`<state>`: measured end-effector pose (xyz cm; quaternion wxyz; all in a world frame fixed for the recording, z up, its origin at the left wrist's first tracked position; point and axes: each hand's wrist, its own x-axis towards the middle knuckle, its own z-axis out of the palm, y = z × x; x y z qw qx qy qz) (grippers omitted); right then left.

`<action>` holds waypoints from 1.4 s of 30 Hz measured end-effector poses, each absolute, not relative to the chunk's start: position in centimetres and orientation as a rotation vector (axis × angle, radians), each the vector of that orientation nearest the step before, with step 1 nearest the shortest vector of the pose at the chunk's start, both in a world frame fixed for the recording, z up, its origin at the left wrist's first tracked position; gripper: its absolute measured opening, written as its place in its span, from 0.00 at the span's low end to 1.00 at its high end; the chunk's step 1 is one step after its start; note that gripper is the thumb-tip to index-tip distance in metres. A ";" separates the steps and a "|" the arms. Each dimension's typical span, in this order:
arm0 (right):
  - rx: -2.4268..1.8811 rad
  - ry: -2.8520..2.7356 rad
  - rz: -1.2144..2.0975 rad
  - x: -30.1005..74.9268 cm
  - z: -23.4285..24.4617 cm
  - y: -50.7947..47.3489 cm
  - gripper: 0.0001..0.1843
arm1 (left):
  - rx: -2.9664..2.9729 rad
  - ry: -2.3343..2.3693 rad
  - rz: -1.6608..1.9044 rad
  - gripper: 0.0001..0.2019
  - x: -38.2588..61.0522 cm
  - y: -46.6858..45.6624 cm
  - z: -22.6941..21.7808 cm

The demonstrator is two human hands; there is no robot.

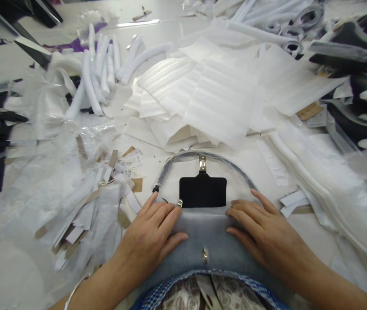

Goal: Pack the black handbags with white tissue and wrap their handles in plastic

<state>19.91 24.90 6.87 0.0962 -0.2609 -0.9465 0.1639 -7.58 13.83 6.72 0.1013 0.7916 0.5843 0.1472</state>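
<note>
A grey-blue handbag (199, 232) lies close to my body, with a small metal clasp (205, 255) on its front. Beyond its top edge extends a black flap (202, 192) joined to a metal fitting (202, 163). The handle (199, 153), wrapped in clear film, arches away over the table. My left hand (155, 226) grips the bag's top left, fingers along the edge and thumb on the front, beside a small metal ring (180, 202). My right hand (257, 226) grips the top right the same way, one finger near the handle's end. The bag's lower part is partly hidden.
White foam sheets (209, 94) pile up ahead. White padded rolls (99, 69) stand at back left. Paper tags and strips (86, 215) lie left among clear plastic. Long white wrapping (325, 185) lies right, with black wrapped pieces (360, 99) beyond it.
</note>
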 end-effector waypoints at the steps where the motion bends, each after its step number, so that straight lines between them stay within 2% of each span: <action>1: -0.767 -2.786 0.533 20.0 7.1 25.1 0.09 | 2.314 1.711 0.461 0.17 -7.7 14.0 7.0; 3: -0.763 -2.751 0.634 20.1 7.6 25.5 0.08 | 2.266 1.683 0.502 0.16 -8.1 14.3 7.4; 8: -0.837 -2.664 0.771 19.9 7.3 26.3 0.14 | 2.197 1.625 0.609 0.18 -8.4 15.5 7.4; 14: -0.893 -2.795 0.602 18.9 5.7 26.4 0.18 | 2.348 1.690 0.505 0.14 -7.6 16.4 5.8; 18: -0.912 -2.961 0.409 18.4 4.8 26.2 0.22 | 2.442 1.724 0.339 0.15 -7.2 16.7 4.7; 21: -0.914 -3.018 0.328 18.2 4.4 26.1 0.25 | 2.463 1.756 0.214 0.20 -7.2 16.6 4.1; 24: -0.871 -2.991 0.311 18.1 4.3 25.9 0.23 | 2.472 1.752 0.168 0.22 -7.1 16.4 4.0; 31: -0.446 -2.826 0.366 18.4 4.6 25.4 0.15 | 2.733 1.592 0.343 0.15 -5.5 16.2 5.5; 35: -0.561 -2.818 0.514 19.1 5.3 24.3 0.18 | 2.669 1.572 0.373 0.15 -4.8 15.2 5.9; 37: -0.669 -2.819 0.576 19.3 5.8 23.4 0.23 | 2.548 1.631 0.436 0.15 -4.6 14.2 6.1; 39: -0.716 -2.837 0.602 19.4 6.4 22.5 0.31 | 2.438 1.651 0.454 0.17 -4.5 13.1 6.3; 42: -0.722 -2.907 0.609 19.5 6.8 21.4 0.33 | 2.318 1.608 0.362 0.22 -4.5 11.6 6.8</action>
